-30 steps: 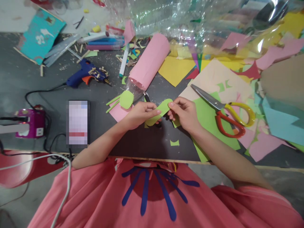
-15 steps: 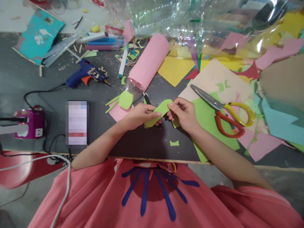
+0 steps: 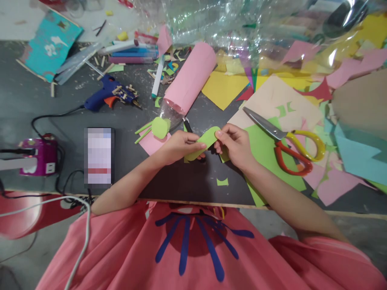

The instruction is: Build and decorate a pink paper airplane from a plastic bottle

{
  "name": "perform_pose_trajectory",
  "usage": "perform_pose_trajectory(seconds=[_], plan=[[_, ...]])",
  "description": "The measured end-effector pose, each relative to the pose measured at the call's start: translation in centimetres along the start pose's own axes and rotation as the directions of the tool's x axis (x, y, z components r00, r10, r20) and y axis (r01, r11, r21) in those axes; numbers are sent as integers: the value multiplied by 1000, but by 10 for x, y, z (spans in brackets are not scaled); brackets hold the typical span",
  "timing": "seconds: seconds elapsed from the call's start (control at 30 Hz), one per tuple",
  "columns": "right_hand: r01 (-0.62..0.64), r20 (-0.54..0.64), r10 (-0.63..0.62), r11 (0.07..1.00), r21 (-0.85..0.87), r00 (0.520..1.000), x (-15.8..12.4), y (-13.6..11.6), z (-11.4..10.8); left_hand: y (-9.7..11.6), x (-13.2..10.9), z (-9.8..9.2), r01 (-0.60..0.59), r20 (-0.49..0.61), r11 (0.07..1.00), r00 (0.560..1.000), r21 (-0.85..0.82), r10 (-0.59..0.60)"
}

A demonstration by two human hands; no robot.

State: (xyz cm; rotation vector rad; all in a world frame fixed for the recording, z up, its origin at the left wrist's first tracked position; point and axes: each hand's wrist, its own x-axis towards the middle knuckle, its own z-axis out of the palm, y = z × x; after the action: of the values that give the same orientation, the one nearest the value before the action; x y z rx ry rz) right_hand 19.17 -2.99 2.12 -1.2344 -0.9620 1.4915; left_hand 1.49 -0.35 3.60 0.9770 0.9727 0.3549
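Observation:
A long green paper strip (image 3: 208, 138) with a rounded end is stretched between my two hands above the dark table. My left hand (image 3: 180, 146) pinches its lower left part, thumb on top. At the rounded upper right end, my right hand (image 3: 234, 145) grips it between thumb and fingers. Beneath the strip lies a black-handled tool (image 3: 188, 125), mostly hidden by the strip and my hands. A round green paper piece (image 3: 160, 127) rests left of my hands, beside a pink paper-wrapped bottle (image 3: 192, 78) lying on its side.
Large scissors (image 3: 282, 139) with yellow and red handles lie on green paper (image 3: 260, 161) at right. A blue glue gun (image 3: 105, 93) and a phone (image 3: 99, 156) are at left. Plastic bottles (image 3: 211, 24) and paper scraps (image 3: 335, 185) crowd the back and right.

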Motion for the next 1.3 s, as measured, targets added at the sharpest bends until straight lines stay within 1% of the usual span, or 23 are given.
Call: perform_pose_trajectory(seconds=[0.17, 0.43, 0.53, 0.63, 0.67, 0.77, 0.83, 0.97, 1.07, 1.17, 1.23, 1.3], plan=[[5, 9, -5, 1000, 12, 1000, 0, 0, 0, -1, 0, 0, -40, 6, 999, 999, 37, 39], [18, 24, -19, 1000, 14, 1000, 1, 2, -1, -3, 1, 1, -68, -54, 991, 996, 114, 75], [22, 79, -23, 1000, 18, 997, 0, 3, 0, -2, 0, 3, -85, -83, 994, 992, 69, 91], [32, 154, -21, 997, -65, 988, -4, 3, 4, 0, -1, 7, -120, -88, 992, 988, 48, 124], [36, 163, -21, 995, -95, 986, -6, 3, 5, 0, -1, 8, -135, -89, 988, 986, 76, 142], [42, 157, -21, 991, -129, 987, -8, 3, 7, 0, -1, 10, -176, -124, 954, 970, 241, 210], [38, 187, -14, 991, -125, 982, -8, 2, 6, 0, -1, 10, -207, -127, 936, 960, 286, 251], [23, 268, 4, 995, -96, 963, -4, 1, 1, 0, -2, 8, -240, -94, 953, 961, 186, 261], [10, 243, 10, 996, -84, 970, -3, 0, 0, 1, -1, 8, -232, -97, 961, 964, 148, 248], [6, 188, 11, 996, -88, 982, -4, 0, 2, 0, -1, 9, -239, -154, 960, 953, 147, 261], [13, 196, 6, 995, -97, 981, -4, 1, 3, -1, -1, 11, -247, -202, 957, 940, 154, 275], [24, 213, 2, 993, -116, 977, -4, 1, 4, -2, -2, 13, -251, -218, 956, 935, 154, 281]])
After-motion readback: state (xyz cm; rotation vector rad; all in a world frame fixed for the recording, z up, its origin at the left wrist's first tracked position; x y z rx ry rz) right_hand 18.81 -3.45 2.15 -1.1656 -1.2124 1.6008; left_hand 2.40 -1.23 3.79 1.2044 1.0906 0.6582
